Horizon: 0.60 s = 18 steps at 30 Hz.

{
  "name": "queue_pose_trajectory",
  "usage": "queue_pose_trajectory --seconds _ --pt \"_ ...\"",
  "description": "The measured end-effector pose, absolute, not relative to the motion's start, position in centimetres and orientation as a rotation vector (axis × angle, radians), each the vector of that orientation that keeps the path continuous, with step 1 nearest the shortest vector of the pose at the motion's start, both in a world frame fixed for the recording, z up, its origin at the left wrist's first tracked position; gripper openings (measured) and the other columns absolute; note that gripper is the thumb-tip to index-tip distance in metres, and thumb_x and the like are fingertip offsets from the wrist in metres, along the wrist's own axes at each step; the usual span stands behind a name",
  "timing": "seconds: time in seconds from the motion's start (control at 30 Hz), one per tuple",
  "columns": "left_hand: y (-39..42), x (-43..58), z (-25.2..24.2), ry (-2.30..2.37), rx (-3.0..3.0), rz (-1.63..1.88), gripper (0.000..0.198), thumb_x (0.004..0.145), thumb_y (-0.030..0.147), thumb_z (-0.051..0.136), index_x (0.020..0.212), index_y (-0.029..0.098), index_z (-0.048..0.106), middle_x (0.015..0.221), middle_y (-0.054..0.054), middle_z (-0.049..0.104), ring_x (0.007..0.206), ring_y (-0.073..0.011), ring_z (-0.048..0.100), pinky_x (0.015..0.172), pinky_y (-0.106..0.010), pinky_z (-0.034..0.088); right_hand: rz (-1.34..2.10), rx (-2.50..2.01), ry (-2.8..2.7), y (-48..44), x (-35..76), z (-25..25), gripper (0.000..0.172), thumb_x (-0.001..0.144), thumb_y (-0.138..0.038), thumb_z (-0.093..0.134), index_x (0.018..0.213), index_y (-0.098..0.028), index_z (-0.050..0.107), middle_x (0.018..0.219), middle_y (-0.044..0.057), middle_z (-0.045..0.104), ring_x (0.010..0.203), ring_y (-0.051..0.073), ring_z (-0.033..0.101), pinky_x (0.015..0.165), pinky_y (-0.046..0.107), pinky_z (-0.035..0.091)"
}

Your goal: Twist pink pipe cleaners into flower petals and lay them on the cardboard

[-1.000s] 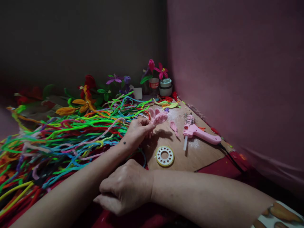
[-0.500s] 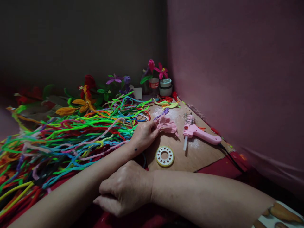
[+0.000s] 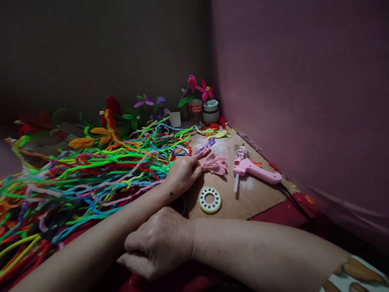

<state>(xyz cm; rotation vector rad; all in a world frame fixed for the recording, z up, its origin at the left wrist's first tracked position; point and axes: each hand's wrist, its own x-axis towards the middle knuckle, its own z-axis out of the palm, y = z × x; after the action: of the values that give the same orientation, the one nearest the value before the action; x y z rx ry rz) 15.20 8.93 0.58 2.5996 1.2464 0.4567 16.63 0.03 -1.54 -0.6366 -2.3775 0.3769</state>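
Observation:
My left hand (image 3: 184, 173) reaches over the board and pinches the near end of a bunch of pink pipe-cleaner petals (image 3: 215, 164). The petals fan out to the right of the fingertips. Just above them lie a single pink petal (image 3: 203, 152) and a purple pipe-cleaner piece (image 3: 210, 142). My right hand (image 3: 159, 243) is closed close to my body, beneath the left forearm in view. Its fingers curl inward, so whatever they may hold is hidden. A white and yellow ring-shaped spool (image 3: 210, 199) lies in front of the petals.
A pink glue gun (image 3: 258, 171) rests on the brown board (image 3: 225, 207), its cord running off right. Heaps of coloured pipe cleaners (image 3: 100, 178) cover the left. Finished flowers (image 3: 106, 132), a jar (image 3: 195, 107) and a lidded container (image 3: 210, 111) stand at the back. A pink wall (image 3: 298, 101) bounds the right.
The pink petals now look turned and more fanned out, and one pink petal shows separately beside the purple piece. My right hand has hardly moved. The view has shifted slightly.

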Motion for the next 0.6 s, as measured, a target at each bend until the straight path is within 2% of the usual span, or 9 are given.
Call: queue_pose_trajectory --seconds 0.23,0.6 --pt "8.78 14.94 0.75 1.301 2.509 0.504 0.019 0.078 0.025 0.048 0.065 0.015 0.059 0.058 0.001 0.057 0.053 -0.01 0.048 0.051 -0.02 0.033 0.371 -0.641 -2.399 0.11 16.72 -1.42 0.03 0.081 -0.04 0.047 0.062 -0.02 0.058 0.057 -0.001 0.065 0.062 0.015 0.063 0.042 0.024 0.031" --pt "8.39 14.52 1.16 1.21 2.509 0.481 0.019 0.077 0.025 0.051 0.064 0.015 0.06 0.067 -0.002 0.061 0.06 -0.0113 0.053 0.055 -0.02 0.037 0.405 -0.636 -2.424 0.02 16.86 -1.12 0.028 0.081 -0.038 0.046 0.066 -0.02 0.062 0.062 -0.001 0.067 0.063 0.014 0.062 0.044 0.025 0.031"
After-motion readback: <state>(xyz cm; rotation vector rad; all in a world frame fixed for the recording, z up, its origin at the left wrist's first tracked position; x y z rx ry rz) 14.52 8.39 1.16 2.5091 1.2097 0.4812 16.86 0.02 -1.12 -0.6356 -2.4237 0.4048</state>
